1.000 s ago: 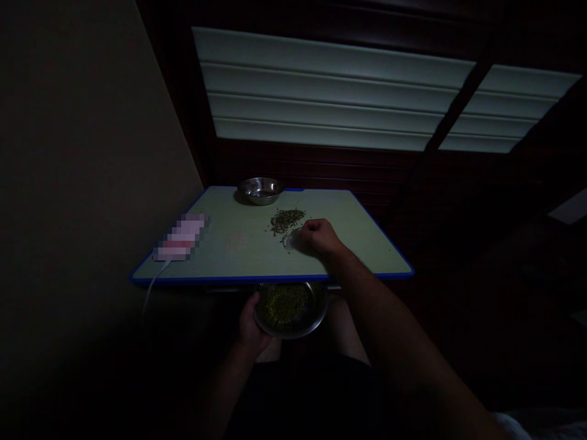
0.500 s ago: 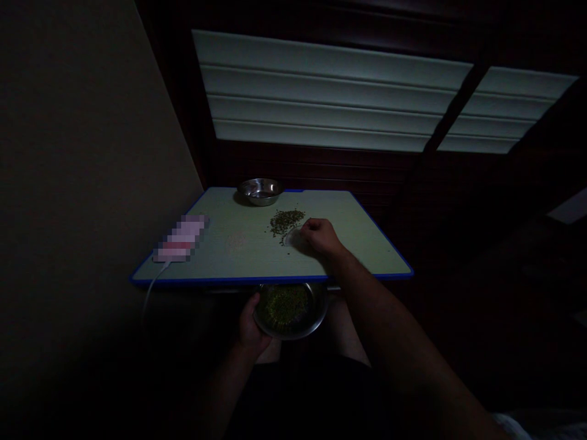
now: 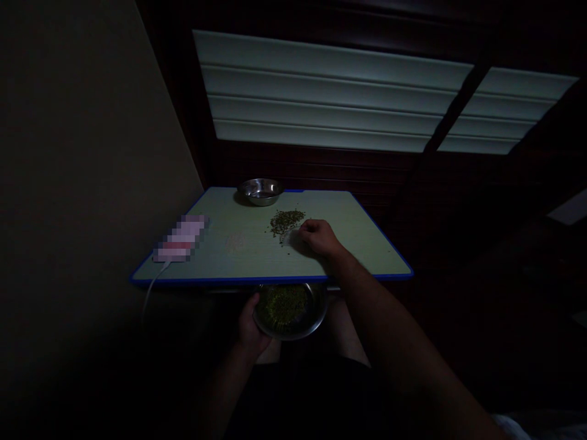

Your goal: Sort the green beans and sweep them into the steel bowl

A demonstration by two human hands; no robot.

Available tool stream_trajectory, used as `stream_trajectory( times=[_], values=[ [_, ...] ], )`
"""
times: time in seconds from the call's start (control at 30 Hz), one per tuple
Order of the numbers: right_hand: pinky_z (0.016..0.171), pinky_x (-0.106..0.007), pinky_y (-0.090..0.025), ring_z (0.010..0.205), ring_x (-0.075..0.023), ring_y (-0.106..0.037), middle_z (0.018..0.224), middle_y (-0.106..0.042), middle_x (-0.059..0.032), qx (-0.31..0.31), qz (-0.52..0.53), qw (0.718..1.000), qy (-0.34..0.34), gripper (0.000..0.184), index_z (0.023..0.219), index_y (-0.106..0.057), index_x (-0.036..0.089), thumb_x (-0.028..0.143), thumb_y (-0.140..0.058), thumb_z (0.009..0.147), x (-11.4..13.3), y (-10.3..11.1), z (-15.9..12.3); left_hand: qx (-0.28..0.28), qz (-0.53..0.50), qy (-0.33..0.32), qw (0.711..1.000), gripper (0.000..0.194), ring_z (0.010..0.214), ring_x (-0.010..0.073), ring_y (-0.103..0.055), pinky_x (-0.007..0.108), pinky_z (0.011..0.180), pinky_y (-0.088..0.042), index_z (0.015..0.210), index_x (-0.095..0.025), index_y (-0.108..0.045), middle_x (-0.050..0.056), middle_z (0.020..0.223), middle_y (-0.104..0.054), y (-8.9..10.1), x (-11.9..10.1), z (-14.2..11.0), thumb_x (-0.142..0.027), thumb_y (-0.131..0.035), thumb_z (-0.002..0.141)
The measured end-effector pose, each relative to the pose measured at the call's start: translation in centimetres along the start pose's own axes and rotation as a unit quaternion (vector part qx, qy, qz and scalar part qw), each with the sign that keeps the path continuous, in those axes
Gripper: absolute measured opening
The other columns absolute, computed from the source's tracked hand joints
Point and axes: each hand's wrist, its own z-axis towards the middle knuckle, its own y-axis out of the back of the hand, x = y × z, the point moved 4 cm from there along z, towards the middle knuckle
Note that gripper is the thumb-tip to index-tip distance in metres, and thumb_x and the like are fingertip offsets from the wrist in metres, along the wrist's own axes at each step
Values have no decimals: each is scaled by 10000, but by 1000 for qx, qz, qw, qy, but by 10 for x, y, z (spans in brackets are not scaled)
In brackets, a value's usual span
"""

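Under the table's front edge, my left hand (image 3: 253, 330) grips the left rim of a metal bowl (image 3: 316, 321). Small green grains, perhaps beans, (image 3: 284, 305) lie inside it. Above the tabletop (image 3: 220, 214), my right hand (image 3: 318, 237) is closed, pinching a clear, thin piece that looks like plastic (image 3: 288, 236). Its exact kind is too dim to tell. This piece touches the near edge of a loose pile of small dark-green grains (image 3: 287, 221), with a few stray ones scattered around.
At the back of the table stands a second metal bowl (image 3: 260, 192). On the left lies a blurred-out pink phone-like object (image 3: 181, 238) with a white cable (image 3: 149, 293) hanging over the edge. A wall rises at left, a dark-framed slatted panel (image 3: 316, 98) behind.
My right hand has shifted slightly left with the clear piece, closer against the grains. My left hand and the bowl it holds look unmoved.
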Motion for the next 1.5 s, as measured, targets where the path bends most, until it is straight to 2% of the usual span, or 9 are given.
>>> stream_trajectory(
  times=[0.13, 0.4, 0.7, 1.0, 1.17, 1.4, 1.5],
  values=[
    [579, -245, -377, 588, -115, -474, 605, -555, 3, 0, 7, 1000, 6, 164, 640, -599, 149, 303, -546, 618, -1, 0, 0, 12, 0, 8, 1000, 250, 951, 280, -691, 461, 964, -471, 908, -146, -730, 98, 882, -767, 0, 0, 1, -282, -541, 816],
    [566, -237, -385, 580, -115, -491, 597, -574, 3, 14, -3, 1000, 12, 168, 649, -623, 146, 302, -566, 622, -3, -3, 0, -13, -6, 3, 1000, 225, 814, 250, -712, 435, 902, -513, 874, -137, -730, 90, 835, -769, 1, 0, 0, -252, -546, 812],
    [579, -247, -370, 600, -128, -508, 600, -581, -6, -67, -58, 996, -6, 140, 629, -616, 154, 257, -521, 631, -3, 6, 2, -2, -7, -1, 1000, 235, 863, 270, -705, 457, 930, -488, 886, -131, -733, 100, 843, -765, 1, 1, 1, -265, -557, 805],
    [549, -240, -363, 556, -110, -455, 566, -529, 9, -22, 1, 1000, 8, 120, 587, -572, 162, 275, -539, 611, 0, 1, 0, 10, -12, 3, 1000, 227, 827, 262, -710, 451, 931, -488, 855, -131, -739, 102, 837, -766, 0, 1, 1, -264, -561, 807],
    [530, -244, -354, 528, -105, -436, 548, -514, 14, -4, 2, 1000, -5, 104, 584, -571, 161, 257, -532, 599, 0, -1, -1, -12, -5, 2, 1000, 222, 812, 252, -711, 440, 919, -500, 838, -144, -736, 88, 816, -768, 1, 1, 1, -267, -553, 809],
    [590, -256, -386, 601, -132, -513, 600, -581, -7, -59, -58, 997, 12, 130, 621, -613, 159, 252, -523, 636, -2, 4, 2, -2, -3, -2, 1000, 226, 821, 247, -710, 417, 898, -512, 850, -139, -738, 91, 833, -768, -1, 1, 0, -266, -556, 813],
    [604, -254, -395, 612, -129, -524, 625, -607, -11, -51, -55, 997, 24, 124, 643, -622, 159, 245, -534, 645, -2, 3, 3, 17, -4, 0, 1000, 229, 831, 251, -710, 414, 894, -511, 865, -135, -738, 98, 854, -768, -1, 1, 0, -271, -563, 811]
  ],
)
